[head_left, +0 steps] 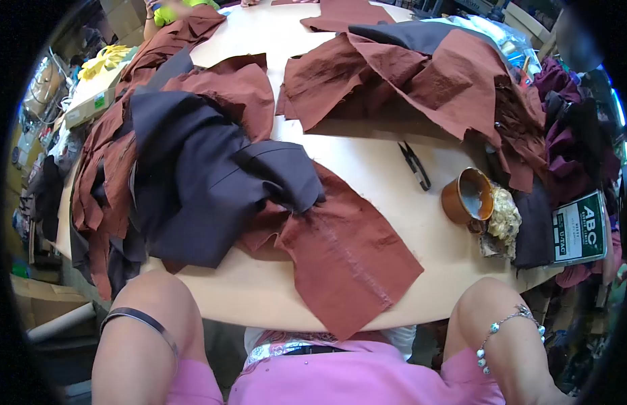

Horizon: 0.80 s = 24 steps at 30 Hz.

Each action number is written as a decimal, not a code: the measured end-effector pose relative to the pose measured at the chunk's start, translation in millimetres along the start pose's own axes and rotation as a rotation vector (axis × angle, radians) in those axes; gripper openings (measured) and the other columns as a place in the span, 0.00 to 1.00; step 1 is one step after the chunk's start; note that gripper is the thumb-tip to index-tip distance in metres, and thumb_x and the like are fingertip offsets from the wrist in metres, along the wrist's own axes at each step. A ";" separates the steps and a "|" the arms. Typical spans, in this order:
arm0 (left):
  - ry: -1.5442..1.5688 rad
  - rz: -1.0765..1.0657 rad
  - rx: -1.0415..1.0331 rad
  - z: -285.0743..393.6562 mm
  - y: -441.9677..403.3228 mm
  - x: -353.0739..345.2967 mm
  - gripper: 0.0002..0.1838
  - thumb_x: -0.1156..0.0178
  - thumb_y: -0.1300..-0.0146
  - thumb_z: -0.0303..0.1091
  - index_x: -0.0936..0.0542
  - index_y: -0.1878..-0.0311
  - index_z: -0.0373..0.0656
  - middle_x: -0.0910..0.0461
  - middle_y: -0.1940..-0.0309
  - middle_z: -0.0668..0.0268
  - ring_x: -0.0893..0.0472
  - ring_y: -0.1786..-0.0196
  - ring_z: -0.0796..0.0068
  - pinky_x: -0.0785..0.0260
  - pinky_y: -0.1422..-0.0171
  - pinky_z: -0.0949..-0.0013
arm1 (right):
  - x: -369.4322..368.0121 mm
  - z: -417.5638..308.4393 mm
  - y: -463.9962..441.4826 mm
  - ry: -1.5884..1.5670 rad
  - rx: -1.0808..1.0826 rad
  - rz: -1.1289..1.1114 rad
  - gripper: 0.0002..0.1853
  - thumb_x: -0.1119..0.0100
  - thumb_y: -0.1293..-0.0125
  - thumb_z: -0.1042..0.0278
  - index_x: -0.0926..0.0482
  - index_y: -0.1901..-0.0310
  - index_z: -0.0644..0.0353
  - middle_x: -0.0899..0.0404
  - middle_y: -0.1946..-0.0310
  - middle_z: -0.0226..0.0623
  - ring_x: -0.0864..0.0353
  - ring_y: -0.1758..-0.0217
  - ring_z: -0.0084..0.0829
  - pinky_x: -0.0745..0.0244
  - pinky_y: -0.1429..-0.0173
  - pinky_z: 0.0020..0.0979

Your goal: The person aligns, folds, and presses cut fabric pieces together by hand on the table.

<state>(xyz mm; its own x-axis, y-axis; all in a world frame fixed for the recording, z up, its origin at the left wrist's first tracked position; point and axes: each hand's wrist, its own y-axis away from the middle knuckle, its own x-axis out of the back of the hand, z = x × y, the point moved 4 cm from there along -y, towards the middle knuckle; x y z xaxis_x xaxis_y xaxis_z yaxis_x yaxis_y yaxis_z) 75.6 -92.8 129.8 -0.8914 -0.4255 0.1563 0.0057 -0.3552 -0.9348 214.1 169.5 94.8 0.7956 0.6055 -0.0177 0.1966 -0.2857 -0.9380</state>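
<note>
My left hand (153, 293), below a dark bangle, is at the table's near edge by the dark cloth (185, 175); its fingers cannot be made out. My right hand (489, 304), near a beaded bracelet, is at the right front edge, fingers also hidden. Whether either holds anything is unclear. Between them a reddish-brown cloth piece (350, 253) with a pale seam line lies flat, reaching the front edge. Thread snips (414, 166) lie on the table (367, 158), left of a brown cup (467, 196).
Crumpled brown cloth (428, 81) lies across the back right, and more brown cloth (107, 182) hangs over the left side. A yellowish lump (503, 219) sits beside the cup. A green-and-white box (580, 229) is at the right. Part of another person (168, 12) shows at the back left.
</note>
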 end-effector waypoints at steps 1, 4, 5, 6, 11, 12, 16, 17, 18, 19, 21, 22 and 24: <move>-0.003 0.001 -0.004 -0.4 0.1 -0.3 0.14 0.50 0.32 0.34 0.27 0.47 0.39 0.24 0.52 0.59 0.24 0.52 0.66 0.33 0.45 0.66 | -0.6 -0.2 -0.5 -0.002 0.005 -0.002 0.27 0.44 0.44 0.60 0.34 0.43 0.62 0.36 0.42 0.35 0.36 0.39 0.36 0.45 0.34 0.51; -0.003 -0.005 -0.011 -1.7 1.1 -1.9 0.14 0.50 0.32 0.34 0.27 0.47 0.39 0.24 0.51 0.58 0.24 0.52 0.66 0.33 0.45 0.66 | -3.3 -0.6 -1.6 -0.002 0.007 -0.006 0.27 0.44 0.44 0.61 0.33 0.43 0.62 0.36 0.42 0.35 0.36 0.40 0.36 0.44 0.35 0.50; -0.006 -0.005 -0.008 -1.9 2.9 -2.1 0.14 0.50 0.32 0.35 0.27 0.47 0.39 0.24 0.51 0.58 0.24 0.52 0.66 0.33 0.45 0.66 | -4.4 0.2 -2.5 -0.002 0.012 -0.004 0.27 0.44 0.44 0.61 0.33 0.43 0.62 0.36 0.42 0.35 0.36 0.40 0.36 0.44 0.35 0.50; -0.008 -0.005 -0.017 -2.2 2.9 -2.4 0.14 0.50 0.32 0.35 0.27 0.47 0.39 0.24 0.51 0.58 0.24 0.52 0.66 0.33 0.45 0.66 | -5.2 1.5 -3.7 0.001 0.016 -0.002 0.27 0.44 0.44 0.61 0.33 0.43 0.62 0.36 0.43 0.35 0.36 0.40 0.36 0.44 0.35 0.50; -0.006 -0.001 -0.019 -4.2 6.0 -4.5 0.14 0.50 0.33 0.35 0.27 0.47 0.39 0.24 0.51 0.58 0.24 0.52 0.65 0.33 0.45 0.65 | -6.9 3.9 -1.7 0.000 0.007 -0.020 0.26 0.44 0.43 0.61 0.33 0.43 0.62 0.35 0.43 0.35 0.35 0.41 0.36 0.43 0.36 0.49; -0.007 0.002 -0.023 -4.6 5.9 -4.8 0.14 0.50 0.33 0.35 0.27 0.47 0.40 0.24 0.51 0.58 0.24 0.52 0.65 0.33 0.45 0.65 | -8.5 6.7 -0.6 -0.005 0.007 -0.025 0.26 0.44 0.43 0.62 0.33 0.43 0.62 0.35 0.43 0.35 0.35 0.42 0.36 0.43 0.36 0.48; -0.011 -0.011 -0.023 -5.8 6.5 -5.7 0.15 0.49 0.33 0.35 0.27 0.47 0.40 0.24 0.51 0.58 0.24 0.51 0.65 0.34 0.44 0.65 | -8.8 9.2 0.6 -0.017 -0.004 -0.023 0.26 0.44 0.43 0.62 0.33 0.43 0.62 0.34 0.44 0.35 0.35 0.42 0.35 0.43 0.37 0.48; -0.011 -0.020 -0.018 -6.4 6.1 -5.6 0.15 0.49 0.33 0.35 0.27 0.47 0.40 0.24 0.51 0.58 0.24 0.51 0.65 0.34 0.44 0.65 | -9.2 10.6 1.0 -0.020 -0.001 -0.016 0.26 0.44 0.43 0.62 0.33 0.43 0.62 0.34 0.44 0.35 0.35 0.43 0.35 0.42 0.37 0.47; -0.015 -0.019 -0.021 -6.3 6.9 -5.7 0.15 0.49 0.33 0.35 0.27 0.47 0.40 0.24 0.51 0.58 0.24 0.51 0.64 0.34 0.44 0.65 | -9.3 10.7 1.1 -0.024 0.003 -0.014 0.26 0.44 0.43 0.62 0.33 0.43 0.62 0.34 0.44 0.35 0.34 0.43 0.35 0.42 0.37 0.47; -0.015 -0.021 -0.026 -5.4 7.0 -5.5 0.15 0.49 0.33 0.35 0.27 0.47 0.40 0.24 0.51 0.57 0.24 0.51 0.64 0.34 0.44 0.65 | -10.0 10.6 1.3 -0.026 0.003 -0.015 0.26 0.44 0.43 0.62 0.33 0.43 0.62 0.34 0.45 0.35 0.34 0.43 0.35 0.42 0.37 0.47; -0.019 -0.032 -0.041 -2.7 6.2 -7.4 0.15 0.49 0.33 0.35 0.27 0.47 0.40 0.24 0.51 0.57 0.24 0.51 0.64 0.34 0.44 0.65 | -9.3 7.1 -0.9 -0.042 0.009 -0.018 0.26 0.44 0.43 0.63 0.33 0.43 0.62 0.34 0.45 0.35 0.34 0.44 0.35 0.42 0.38 0.47; -0.020 -0.037 -0.041 -1.5 5.4 -8.9 0.15 0.49 0.33 0.35 0.27 0.47 0.40 0.24 0.51 0.57 0.24 0.51 0.64 0.34 0.44 0.65 | -8.5 6.5 -1.6 -0.046 0.006 -0.014 0.26 0.44 0.43 0.63 0.33 0.43 0.62 0.34 0.45 0.35 0.34 0.44 0.35 0.42 0.38 0.46; -0.024 -0.024 -0.043 2.2 6.0 -10.7 0.15 0.49 0.33 0.36 0.27 0.47 0.40 0.24 0.51 0.57 0.24 0.51 0.64 0.34 0.44 0.64 | -8.2 5.4 -1.4 -0.042 0.003 -0.031 0.26 0.44 0.43 0.63 0.33 0.43 0.62 0.33 0.45 0.35 0.34 0.44 0.34 0.41 0.38 0.46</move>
<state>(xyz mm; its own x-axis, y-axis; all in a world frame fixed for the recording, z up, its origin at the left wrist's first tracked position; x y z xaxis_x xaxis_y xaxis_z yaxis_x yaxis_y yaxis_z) 86.1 -92.2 123.3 -0.8800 -0.4370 0.1860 -0.0354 -0.3301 -0.9433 204.2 168.9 94.4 0.7642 0.6450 -0.0030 0.2189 -0.2637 -0.9394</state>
